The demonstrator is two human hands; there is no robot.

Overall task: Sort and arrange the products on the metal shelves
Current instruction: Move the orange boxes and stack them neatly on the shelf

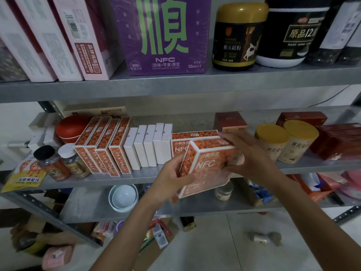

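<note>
Currently, left hand and right hand both grip the tilted orange cardboard NFC box (partly past the shelf edge); a loosened grip would likely drop it.

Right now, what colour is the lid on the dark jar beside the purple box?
Mustard gold lid, clearest in the head view.

The left grip reaches forward, fingers curled round the lower left edge of an orange box. The right grip clasps its upper right corner.
</note>
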